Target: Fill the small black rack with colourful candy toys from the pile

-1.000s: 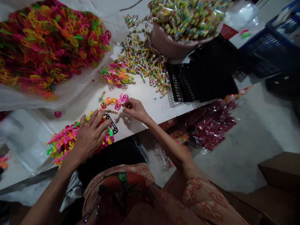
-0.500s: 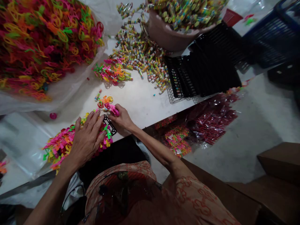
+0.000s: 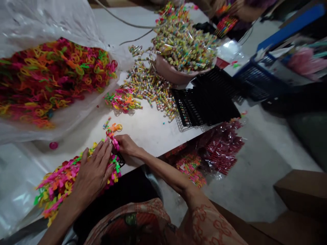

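My left hand (image 3: 93,168) lies with its fingers stretched out over a packed row of small plastic toys (image 3: 60,178) in pink, yellow, green and orange. My right hand (image 3: 127,144) pinches a pink plastic toy (image 3: 115,143) at the near-right end of that row, close to my left fingertips. Part of a black plastic rack (image 3: 121,160) shows below my right hand; toys and hands hide the rest. Just beyond, an orange toy (image 3: 116,127) and a small candy-filled tube (image 3: 106,123) lie on the white table (image 3: 148,136).
A clear bag (image 3: 84,20) full of plastic toys stands at the left. Filled tubes are heaped in a pink basin (image 3: 176,76) and beside it. Black racks (image 3: 209,102) lie stacked at the right, near a blue basket (image 3: 258,80). Another person's hand (image 3: 245,10) shows at the back.
My right hand has brought the pink toy left and against the row's end, and the toy has tipped more upright. My left hand stays on the row. The view has tilted upward.
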A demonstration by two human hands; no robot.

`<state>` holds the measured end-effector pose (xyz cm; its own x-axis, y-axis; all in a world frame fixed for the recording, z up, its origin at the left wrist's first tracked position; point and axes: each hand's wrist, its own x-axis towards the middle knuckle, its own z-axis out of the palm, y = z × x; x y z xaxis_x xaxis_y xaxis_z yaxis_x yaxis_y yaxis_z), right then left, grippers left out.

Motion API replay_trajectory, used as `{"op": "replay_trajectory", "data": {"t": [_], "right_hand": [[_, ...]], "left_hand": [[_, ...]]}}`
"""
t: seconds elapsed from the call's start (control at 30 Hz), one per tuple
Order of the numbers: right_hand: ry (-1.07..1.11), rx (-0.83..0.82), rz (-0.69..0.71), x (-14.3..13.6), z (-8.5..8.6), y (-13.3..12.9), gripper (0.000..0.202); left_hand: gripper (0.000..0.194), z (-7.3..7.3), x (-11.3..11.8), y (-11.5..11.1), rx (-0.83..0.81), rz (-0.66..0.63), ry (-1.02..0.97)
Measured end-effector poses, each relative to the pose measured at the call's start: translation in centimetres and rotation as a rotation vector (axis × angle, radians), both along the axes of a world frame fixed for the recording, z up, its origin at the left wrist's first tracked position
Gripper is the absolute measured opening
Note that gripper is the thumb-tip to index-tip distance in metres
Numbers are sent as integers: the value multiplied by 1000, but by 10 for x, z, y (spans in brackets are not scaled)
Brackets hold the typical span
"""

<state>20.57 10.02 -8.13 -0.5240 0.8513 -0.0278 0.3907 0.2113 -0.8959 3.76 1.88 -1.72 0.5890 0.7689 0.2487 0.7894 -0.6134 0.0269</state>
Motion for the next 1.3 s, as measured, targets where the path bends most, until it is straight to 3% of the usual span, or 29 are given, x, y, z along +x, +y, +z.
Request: {"op": "replay_trajectory", "data": {"t": [0.13, 0.3, 0.4, 0.47, 0.53, 0.63, 0.73, 0.83, 0.93, 1.03, 1.17, 1.3], "right_hand": [[-106, 28, 57, 1, 9, 1, 9], [-403, 81, 75, -15, 20, -10, 9], [-411, 80, 141, -13, 23, -7, 11], [-345, 99, 173, 3, 24, 8, 11], [-324, 142, 21, 29, 26, 34, 14], [-524, 191, -459, 67, 33, 80, 21], [-686, 179, -512, 82, 37, 108, 27], [-705, 153, -466, 81, 37, 102, 28], [-593, 69, -526, 86, 33, 75, 17], [-214, -130, -595, 98, 28, 49, 5], [381, -490, -563, 109, 24, 36, 24], [579, -618, -464, 106, 27, 31, 34]], "left_hand": [[66, 1, 0, -1, -50, 28, -9], [58, 3, 0, -1, -131, 47, 26], [55, 3, -1, -1, -131, 56, 34], [54, 2, -2, 0, -119, 43, 26], [55, 0, -2, 1, -102, 32, 15], [54, -2, 0, 6, -88, 53, 2], [52, -2, 3, 11, -84, 93, -15], [52, -1, 5, 14, -87, 112, -23], [53, 1, 4, 14, -108, 111, -12], [54, 2, 4, 13, -126, 112, -17], [53, 2, 3, 13, -145, 117, -21], [53, 2, 3, 13, -145, 112, -8]]}}
